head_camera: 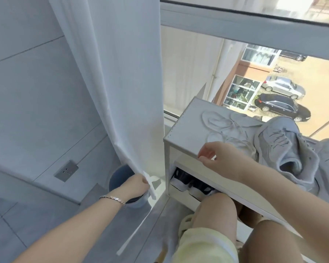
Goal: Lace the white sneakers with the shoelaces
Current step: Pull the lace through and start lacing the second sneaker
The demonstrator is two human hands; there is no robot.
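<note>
White shoelaces [219,121] lie coiled on the shoe cabinet [186,128] beside the unlaced sneakers [279,149], so lacing is not yet begun; the left hand [138,185] has the curtain [122,92] hem in its grip, and the right hand [217,158], loosely curled and empty, must next pinch a lace end.

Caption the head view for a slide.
Left hand grips the curtain; right hand hovers near loose shoelaces and sneakers atop a cabinet.
</note>
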